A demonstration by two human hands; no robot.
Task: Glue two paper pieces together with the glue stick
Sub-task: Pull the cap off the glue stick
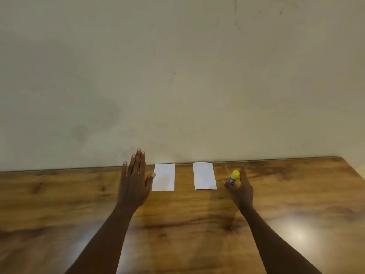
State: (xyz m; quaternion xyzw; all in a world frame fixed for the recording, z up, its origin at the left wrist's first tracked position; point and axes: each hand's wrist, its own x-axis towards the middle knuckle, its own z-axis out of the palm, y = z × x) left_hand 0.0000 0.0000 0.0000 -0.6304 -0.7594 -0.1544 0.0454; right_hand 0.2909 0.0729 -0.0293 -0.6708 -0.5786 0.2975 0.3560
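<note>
Glue stick (234, 177) upright, right hand (242, 191) grip grasping it, left hand (134, 182) released, flat beside left paper (164, 177)

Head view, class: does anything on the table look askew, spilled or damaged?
Nothing stands out. The left paper piece and right paper piece lie flat, apart; the capped glue stick stands upright in the grip of the right hand.

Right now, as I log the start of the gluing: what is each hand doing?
Left hand: open, fingers straight, holding nothing.
Right hand: thumb and fingers curled round the glue stick.
</note>
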